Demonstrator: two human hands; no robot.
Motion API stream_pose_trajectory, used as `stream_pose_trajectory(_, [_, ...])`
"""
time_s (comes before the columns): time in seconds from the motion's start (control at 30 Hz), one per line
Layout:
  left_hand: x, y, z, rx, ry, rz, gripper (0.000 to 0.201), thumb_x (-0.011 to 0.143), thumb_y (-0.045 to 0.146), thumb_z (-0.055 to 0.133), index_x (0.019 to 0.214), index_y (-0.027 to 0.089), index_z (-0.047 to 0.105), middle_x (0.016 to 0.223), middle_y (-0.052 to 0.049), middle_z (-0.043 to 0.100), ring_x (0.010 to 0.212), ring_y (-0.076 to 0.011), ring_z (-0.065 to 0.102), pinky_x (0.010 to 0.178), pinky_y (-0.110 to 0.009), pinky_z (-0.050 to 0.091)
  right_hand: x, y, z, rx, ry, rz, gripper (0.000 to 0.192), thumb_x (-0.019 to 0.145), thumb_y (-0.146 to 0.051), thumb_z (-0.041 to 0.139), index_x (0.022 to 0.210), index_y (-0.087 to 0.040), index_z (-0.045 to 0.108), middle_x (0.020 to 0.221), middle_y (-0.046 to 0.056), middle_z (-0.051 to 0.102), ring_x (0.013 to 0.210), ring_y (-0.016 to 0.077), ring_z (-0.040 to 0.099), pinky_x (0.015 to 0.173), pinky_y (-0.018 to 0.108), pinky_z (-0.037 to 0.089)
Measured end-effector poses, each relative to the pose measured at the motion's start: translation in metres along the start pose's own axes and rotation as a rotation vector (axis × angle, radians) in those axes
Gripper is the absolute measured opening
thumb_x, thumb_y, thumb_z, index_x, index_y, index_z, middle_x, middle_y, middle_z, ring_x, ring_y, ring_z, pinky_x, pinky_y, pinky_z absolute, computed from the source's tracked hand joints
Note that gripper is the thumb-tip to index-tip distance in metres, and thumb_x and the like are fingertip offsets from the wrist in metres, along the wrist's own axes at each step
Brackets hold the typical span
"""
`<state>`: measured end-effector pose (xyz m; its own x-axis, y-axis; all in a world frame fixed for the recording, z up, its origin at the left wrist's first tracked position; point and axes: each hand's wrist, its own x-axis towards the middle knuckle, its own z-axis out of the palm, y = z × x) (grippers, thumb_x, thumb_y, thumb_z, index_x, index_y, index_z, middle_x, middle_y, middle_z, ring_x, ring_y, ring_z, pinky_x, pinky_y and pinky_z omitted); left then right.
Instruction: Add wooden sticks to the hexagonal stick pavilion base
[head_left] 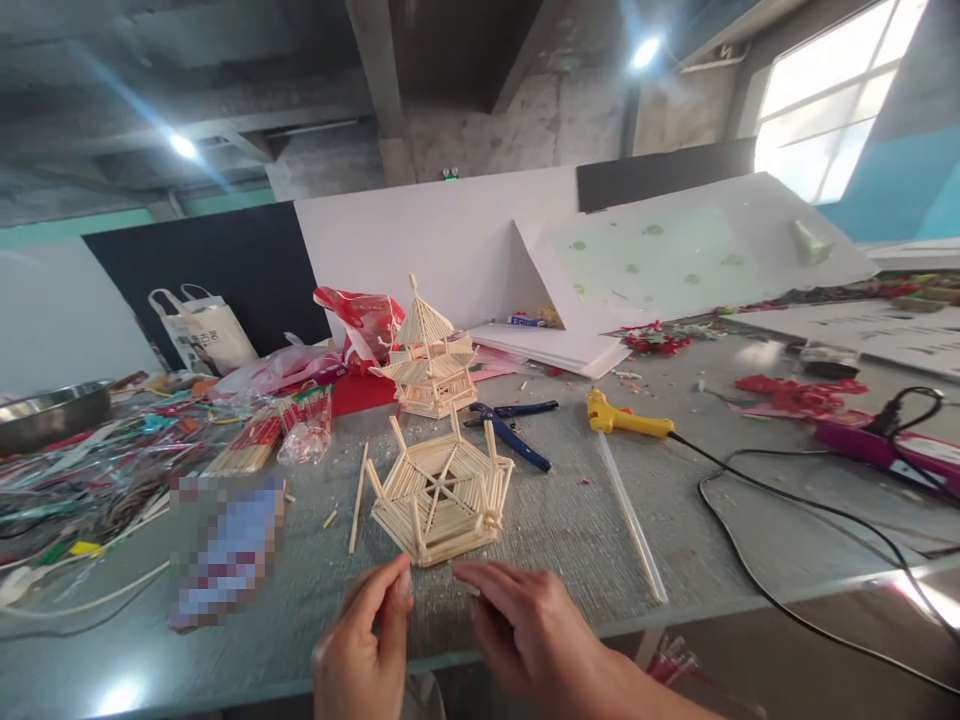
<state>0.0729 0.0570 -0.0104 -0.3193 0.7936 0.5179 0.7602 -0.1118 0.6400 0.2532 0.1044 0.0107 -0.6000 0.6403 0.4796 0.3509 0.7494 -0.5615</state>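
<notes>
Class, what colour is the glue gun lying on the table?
Yellow; the glue gun shows best in the head view, right of the blue-handled pliers.

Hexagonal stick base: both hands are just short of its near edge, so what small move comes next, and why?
Probably ease both hands forward to steady the hexagonal stick base at its near edge. The left hand and right hand sit just before it, fingertips pinched, apparently not touching it.

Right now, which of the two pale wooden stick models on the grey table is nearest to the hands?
The flat hexagonal stick base, just beyond both hands; the taller tiered stick pagoda stands farther back.
</notes>
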Motion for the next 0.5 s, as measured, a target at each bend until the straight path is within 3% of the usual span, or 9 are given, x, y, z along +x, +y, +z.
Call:
stream_pose_trajectory(0.23, [0.003, 0.001, 0.001, 0.076, -0.034, 0.0, 0.028, 0.081, 0.042, 0.048, 0.09, 0.023, 0.067, 0.083, -0.002, 0.073, 0.07, -0.0151, 0.068, 0.065, -0.022, 0.054, -0.001, 0.002, 0.005, -0.004, -0.006, 0.014, 0.021, 0.076, -0.008, 0.041, 0.082, -0.018, 0.059, 0.074, 0.002, 0.063, 0.064, 0.0115, 0.058, 0.058, 0.021, 0.039])
stream_pose_trajectory(0.5, [0.008, 0.014, 0.006, 0.073, -0.016, -0.048, 0.028, 0.082, 0.042, 0.046, 0.086, 0.022, 0.066, 0.079, -0.002, 0.072, 0.07, -0.0156, 0.067, 0.065, -0.025, 0.053, 0.015, 0.001, -0.001, 0.016, 0.012, 0.031, 0.024, 0.078, -0.012, 0.041, 0.09, -0.017, 0.061, 0.079, 0.005, 0.066, 0.072, 0.0142, 0.062, 0.067, 0.022, 0.043])
